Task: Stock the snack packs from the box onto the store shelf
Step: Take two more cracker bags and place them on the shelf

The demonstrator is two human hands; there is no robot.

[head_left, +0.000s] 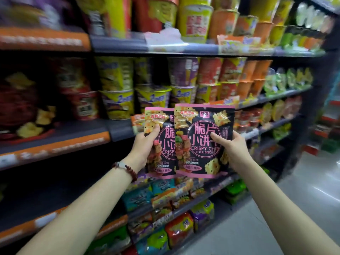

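Two black-and-pink snack packs of crispy biscuits are held upright in front of the store shelf (55, 142). My left hand (142, 146) grips the left pack (163, 126) by its left edge, thumb on the front. My right hand (232, 148) grips the right pack (200, 137) by its right edge, thumb across the front. The right pack overlaps the left one. Both packs hang in the air at the height of the shelf edge below the cup noodles. The box is not in view.
Rows of cup noodles (152, 96) fill the shelves above and behind the packs. Bagged snacks (178, 229) lie on the lower shelves. A dark gap (55, 181) opens in the shelf at the left under the orange price strip. The aisle floor (294, 208) runs off to the right.
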